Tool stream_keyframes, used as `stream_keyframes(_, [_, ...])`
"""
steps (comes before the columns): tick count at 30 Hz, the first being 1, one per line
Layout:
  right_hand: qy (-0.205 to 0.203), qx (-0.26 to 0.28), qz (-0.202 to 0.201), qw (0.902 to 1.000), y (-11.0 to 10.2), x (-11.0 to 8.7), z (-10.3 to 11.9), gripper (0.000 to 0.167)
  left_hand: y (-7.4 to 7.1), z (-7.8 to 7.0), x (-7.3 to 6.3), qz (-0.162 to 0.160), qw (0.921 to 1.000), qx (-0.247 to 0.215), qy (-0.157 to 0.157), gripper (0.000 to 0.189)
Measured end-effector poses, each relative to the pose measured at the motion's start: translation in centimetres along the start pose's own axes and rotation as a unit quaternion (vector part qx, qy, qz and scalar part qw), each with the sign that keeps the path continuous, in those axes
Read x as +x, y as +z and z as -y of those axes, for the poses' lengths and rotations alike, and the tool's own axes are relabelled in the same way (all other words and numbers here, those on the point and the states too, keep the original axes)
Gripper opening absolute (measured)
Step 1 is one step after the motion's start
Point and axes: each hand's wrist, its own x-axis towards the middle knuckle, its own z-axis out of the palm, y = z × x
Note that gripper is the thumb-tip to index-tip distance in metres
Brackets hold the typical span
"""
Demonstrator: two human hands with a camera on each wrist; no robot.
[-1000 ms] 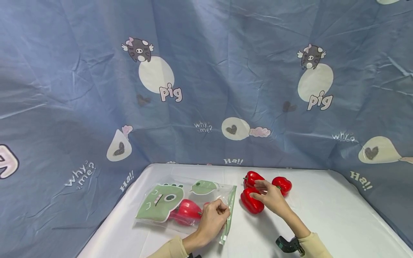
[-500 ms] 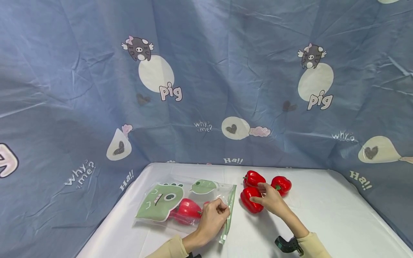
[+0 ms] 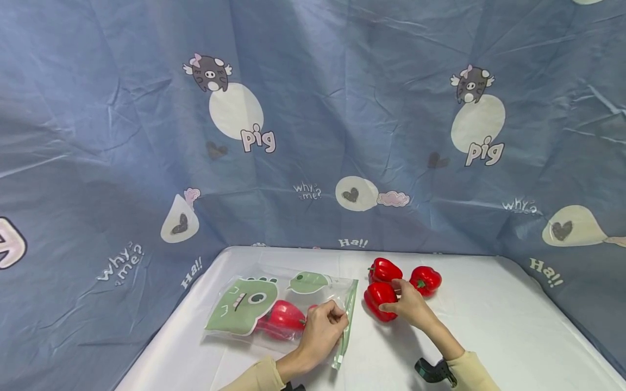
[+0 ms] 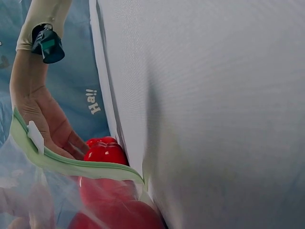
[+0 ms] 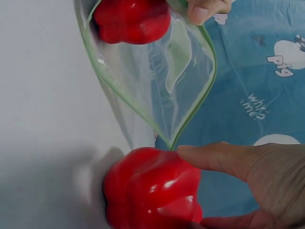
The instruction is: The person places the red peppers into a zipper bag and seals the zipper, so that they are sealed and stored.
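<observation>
A clear zip bag (image 3: 239, 312) with green animal prints lies on its side, red bell peppers (image 3: 285, 317) inside. My left hand (image 3: 324, 330) pinches the upper layer at its green-edged mouth, which gapes in the right wrist view, where a left fingertip (image 5: 199, 14) shows. To the right of the mouth, my right hand (image 3: 413, 305) holds the front loose bell pepper (image 3: 379, 302) between thumb and fingers. The right wrist view has the thumb (image 5: 209, 157) on this pepper (image 5: 150, 188); the other fingertips are mostly hidden. The pepper appears to rest on the table.
Behind the held pepper lies another bell pepper (image 3: 384, 270), close against it. A further bell pepper (image 3: 425, 280) sits to the right, beyond my right hand. A white-covered table (image 3: 489, 320) carries everything; a blue patterned cloth (image 3: 303, 217) hangs behind it.
My right thumb and fingers have come down around the front pepper, from hovering over it to contact. The left hand and the bag have stayed in place.
</observation>
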Motion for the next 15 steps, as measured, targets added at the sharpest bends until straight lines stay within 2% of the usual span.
stream_keyframes(7, [-0.007,-0.016,-0.001,0.9998,0.15,0.28,-0.68,0.073,-0.03,-0.07,0.11,-0.002,1.0000,0.003,0.003,0.011])
stream_keyframes(15, [0.005,-0.042,0.018,0.9990,0.37,0.31,-1.05,0.073,-0.01,0.09,0.05,-0.003,1.0000,0.000,0.005,0.012])
